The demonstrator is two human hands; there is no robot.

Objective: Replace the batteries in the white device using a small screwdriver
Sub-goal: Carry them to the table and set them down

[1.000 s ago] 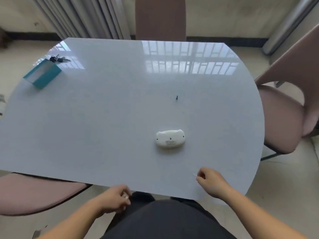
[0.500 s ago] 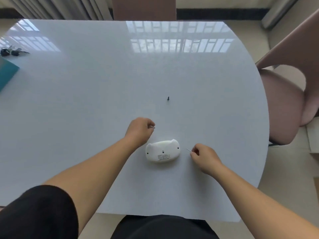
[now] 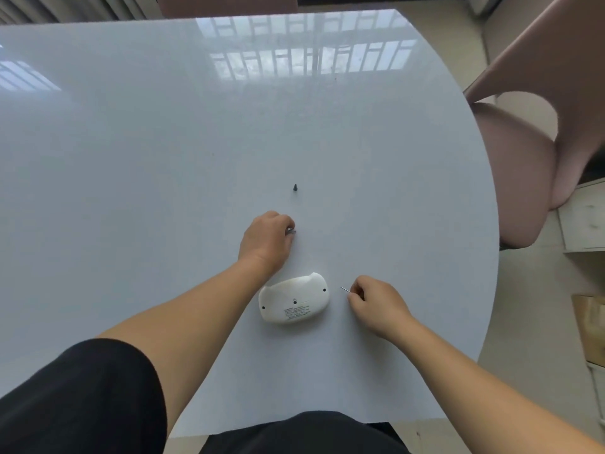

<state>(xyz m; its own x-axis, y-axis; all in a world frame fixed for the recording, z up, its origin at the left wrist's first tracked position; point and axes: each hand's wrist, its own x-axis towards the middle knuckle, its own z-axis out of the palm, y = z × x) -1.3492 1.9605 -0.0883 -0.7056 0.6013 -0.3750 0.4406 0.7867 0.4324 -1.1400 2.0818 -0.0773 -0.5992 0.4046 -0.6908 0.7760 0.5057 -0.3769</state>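
The white device [image 3: 293,298] lies back side up on the pale table [image 3: 163,142], showing a printed label and small screw holes. My left hand [image 3: 268,239] rests fisted just beyond it, closed around small grey metal pieces that peek out at the fingertips; what they are I cannot tell. My right hand [image 3: 373,304] sits to the right of the device, pinching a thin small screwdriver [image 3: 344,290] whose tip points toward the device. A small dark screw [image 3: 295,187] stands alone farther out on the table.
A pink chair [image 3: 530,165] stands off the table's right edge, and another chair back [image 3: 229,3] shows at the far side. The table's near edge runs just in front of my dark-clothed lap.
Both hands rose from the table's near edge to flank the device. Since half a second ago the left hand moved slightly farther beyond the device; the view has tilted down and closer.
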